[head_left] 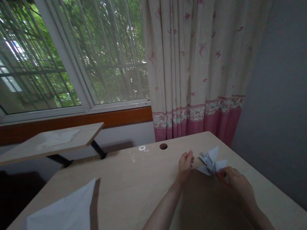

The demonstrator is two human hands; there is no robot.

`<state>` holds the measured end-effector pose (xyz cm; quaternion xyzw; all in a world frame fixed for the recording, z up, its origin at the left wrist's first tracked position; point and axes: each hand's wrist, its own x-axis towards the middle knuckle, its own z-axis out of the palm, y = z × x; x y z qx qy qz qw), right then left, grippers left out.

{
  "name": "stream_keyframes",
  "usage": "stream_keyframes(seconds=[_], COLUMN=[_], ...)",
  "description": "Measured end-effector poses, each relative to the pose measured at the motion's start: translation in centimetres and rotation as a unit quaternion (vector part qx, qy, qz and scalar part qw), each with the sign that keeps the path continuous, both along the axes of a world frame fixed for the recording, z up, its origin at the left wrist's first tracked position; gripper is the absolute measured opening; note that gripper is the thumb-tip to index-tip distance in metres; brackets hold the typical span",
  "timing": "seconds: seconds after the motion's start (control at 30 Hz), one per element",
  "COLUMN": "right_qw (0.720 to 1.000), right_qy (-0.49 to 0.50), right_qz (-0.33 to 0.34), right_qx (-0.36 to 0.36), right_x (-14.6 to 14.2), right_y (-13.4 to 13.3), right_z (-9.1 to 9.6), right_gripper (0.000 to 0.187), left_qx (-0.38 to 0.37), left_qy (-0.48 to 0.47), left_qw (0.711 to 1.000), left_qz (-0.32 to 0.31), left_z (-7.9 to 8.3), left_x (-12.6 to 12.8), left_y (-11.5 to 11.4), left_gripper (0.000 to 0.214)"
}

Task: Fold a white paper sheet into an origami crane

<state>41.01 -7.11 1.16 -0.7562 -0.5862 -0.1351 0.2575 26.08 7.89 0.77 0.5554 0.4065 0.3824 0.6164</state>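
The right hand (234, 182) pinches a small folded white paper figure (211, 161) on the pale wooden table (139, 184). The left hand (185, 162), curled closed and empty, rests just beside it.

On my feed the folded paper figure (211, 162) reads white with a faint blue-grey cast in its creases. The table (139, 184) under it is pale beige with a light wood grain, and has a small dark round hole (163, 146). The large paper sheet (60, 225) is white, shading to grey. The curtain (196, 50) is cream, scattered with small pink motifs, possibly flowers, though the view is too soft to tell. Near the hem it has a patterned pink-and-white border above a solid pink band. The wall (293, 94) is flat grey. The window frame (60, 66) is white, the sill (65, 125) warm brown, and the foliage (98, 32) outside is green. The side table (89, 136) is beige on black legs.
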Motion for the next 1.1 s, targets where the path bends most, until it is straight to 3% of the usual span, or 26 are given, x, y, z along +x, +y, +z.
stream_keyframes(seconds=[0.17,0.23,0.37,0.57,0.7,0.87,1.1], right_qw=[0.997,0.993,0.984,0.971,0.95,0.929,0.898], right_qy=[0.016,0.003,0.007,0.05,0.089,0.112,0.192], right_qz=[0.015,0.039,0.091,0.166,0.236,0.313,0.385], right_qx=[0.077,0.111,0.154,0.163,0.182,0.163,0.093], right_x=[-1.4,-2.4,-4.8,-8.6,-11.7,-16.6,-23.3], right_y=[-0.4,-0.2,0.9,3.5,5.1,6.4,8.8], right_z=[2.2,3.1,4.5,5.5,5.3,3.9,3.2], right_gripper=[0.048,0.048,0.044,0.032,0.023,0.019,0.017], left_qx=[0.036,0.059,0.098,0.134,0.151,0.188,0.221], left_qy=[-0.032,-0.051,-0.08,-0.087,-0.076,-0.027,0.117], left_qw=[0.998,0.995,0.985,0.97,0.957,0.934,0.857], left_qz=[0.037,0.059,0.113,0.183,0.235,0.302,0.45], left_z=[1.7,2.7,4.8,7.1,7.9,8.6,7.4], left_x=[-2.7,-4.3,-8.3,-15.2,-19.6,-25.8,-36.6], left_y=[-0.1,-0.3,-0.7,-1.5,-2.6,-4.3,-7.0], left_gripper=[0.028,0.041,0.053,0.048,0.044,0.041,0.041])
